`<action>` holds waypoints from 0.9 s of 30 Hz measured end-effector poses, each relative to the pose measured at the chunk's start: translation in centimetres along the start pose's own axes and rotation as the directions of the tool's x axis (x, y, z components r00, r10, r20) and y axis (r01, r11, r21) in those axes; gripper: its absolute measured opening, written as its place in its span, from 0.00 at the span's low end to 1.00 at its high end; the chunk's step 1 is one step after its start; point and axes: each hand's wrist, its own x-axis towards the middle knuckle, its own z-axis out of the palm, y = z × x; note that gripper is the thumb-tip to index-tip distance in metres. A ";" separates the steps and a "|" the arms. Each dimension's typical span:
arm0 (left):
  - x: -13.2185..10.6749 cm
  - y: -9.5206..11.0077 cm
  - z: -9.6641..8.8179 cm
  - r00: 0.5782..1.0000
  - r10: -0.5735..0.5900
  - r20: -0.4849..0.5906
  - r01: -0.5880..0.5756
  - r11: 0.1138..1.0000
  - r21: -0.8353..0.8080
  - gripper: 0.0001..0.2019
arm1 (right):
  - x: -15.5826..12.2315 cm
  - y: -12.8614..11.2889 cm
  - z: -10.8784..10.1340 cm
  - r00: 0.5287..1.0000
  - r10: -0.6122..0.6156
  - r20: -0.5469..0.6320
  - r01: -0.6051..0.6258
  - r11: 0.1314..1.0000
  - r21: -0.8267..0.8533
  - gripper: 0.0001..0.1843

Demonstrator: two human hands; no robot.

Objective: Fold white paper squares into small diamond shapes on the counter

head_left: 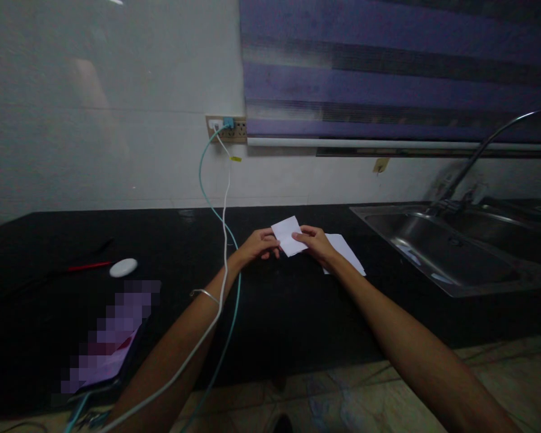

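A small folded sheet of white paper (287, 233) is held up over the dark countertop, between my two hands. My right hand (316, 245) grips its right side, with the thumb lying across the front and the other fingers mostly hidden behind. At the left edge, my left hand (258, 244) is closed on the paper, its thumb by the lower left corner and its fingertips partly out of sight. Just behind my right wrist, more white paper (348, 257) lies flat on the counter, partly covered by the wrist.
A white cable (226, 240) and a teal cable (238, 288) run from the wall socket (238, 129) across my left forearm. To the left lie a tablet-like device (112, 355), a white oval object (123, 267) and a red pen-like stick (89, 266). A steel sink (446, 249) with a faucet (471, 159) is at right.
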 end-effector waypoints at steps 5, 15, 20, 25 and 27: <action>0.0 0.2 -0.1 0.999 0.011 -0.048 -0.011 1.000 0.009 0.16 | 0.0 -0.1 0.0 0.999 0.023 -0.030 -0.021 0.997 0.073 0.17; 0.2 -0.3 -1.1 0.983 -0.032 -0.183 0.010 0.993 -0.117 0.22 | 0.0 -0.3 0.0 0.998 0.066 0.000 -0.065 0.994 0.088 0.17; 0.2 0.0 -0.6 0.988 -0.151 -0.013 0.143 0.958 -0.248 0.33 | 0.2 0.1 0.0 0.999 0.037 -0.011 -0.036 0.997 0.066 0.14; 0.1 0.3 0.4 0.988 -0.143 0.059 0.141 0.990 0.029 0.27 | 0.1 0.0 0.2 1.000 0.023 -0.003 -0.023 0.999 0.028 0.15; 0.0 0.3 0.6 0.989 -0.141 0.044 0.136 0.985 0.110 0.25 | 0.1 -0.2 0.3 1.000 0.029 0.002 -0.029 0.999 0.021 0.16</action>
